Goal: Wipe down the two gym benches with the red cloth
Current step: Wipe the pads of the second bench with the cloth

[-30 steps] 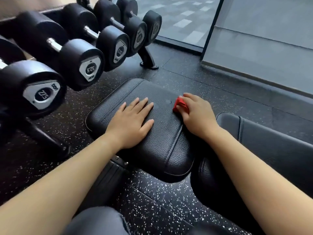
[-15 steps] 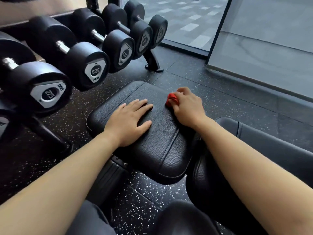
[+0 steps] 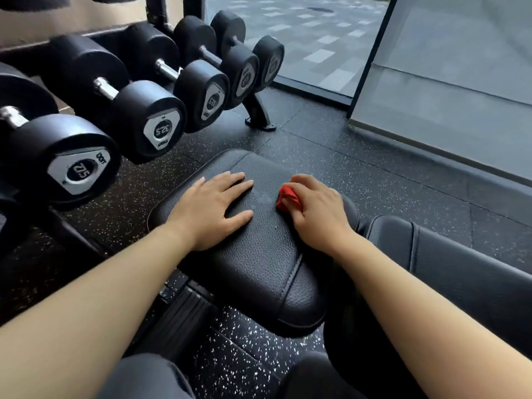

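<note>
A black padded bench seat (image 3: 267, 263) lies in front of me, with a longer black bench pad (image 3: 466, 272) adjoining it on the right. My left hand (image 3: 211, 210) rests flat on the seat, fingers spread, holding nothing. My right hand (image 3: 315, 208) presses a bunched red cloth (image 3: 288, 198) onto the seat's right half. Only a small part of the cloth shows past my fingers.
A rack of black dumbbells (image 3: 149, 122) stands close on the left, its foot (image 3: 259, 119) on the speckled rubber floor (image 3: 374, 180). A glass wall with a dark frame (image 3: 371, 53) runs along the back right. My knees (image 3: 149, 378) are at the bottom edge.
My right hand slid the red cloth forward over the seat and then back a little toward me. My left hand stayed flat on the seat. The view shifted slightly.
</note>
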